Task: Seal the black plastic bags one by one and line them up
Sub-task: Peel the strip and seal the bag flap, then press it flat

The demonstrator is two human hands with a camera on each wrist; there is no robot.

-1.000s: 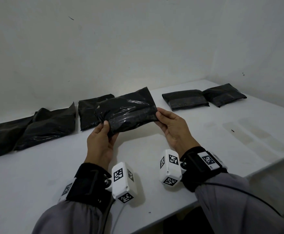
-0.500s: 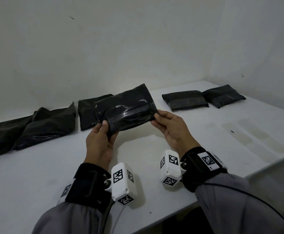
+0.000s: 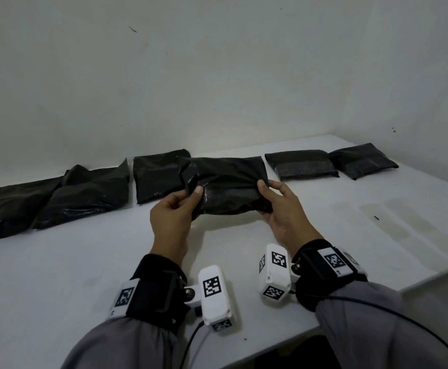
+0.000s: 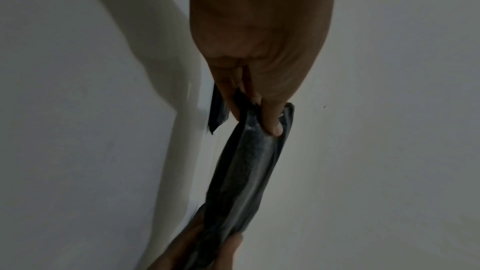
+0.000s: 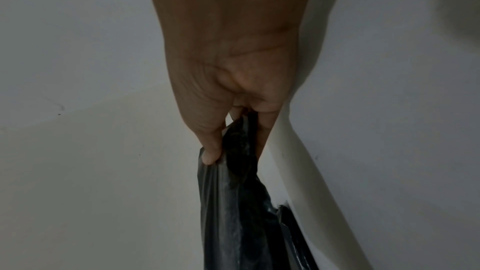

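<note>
Black bag (image 3: 228,187) is flatter and lower than a second ago, held over the white table (image 3: 57,275) at 12 o'clock, contents hidden. Left hand (image 3: 171,219) pinches its left end, right hand (image 3: 284,209) grips the right end. Two sealed bags (image 3: 302,165) at 2 o'clock.

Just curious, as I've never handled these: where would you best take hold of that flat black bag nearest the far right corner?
Probably by its two short ends, coming from above: the sealed bag lies flat on the table, its sides free.
</note>
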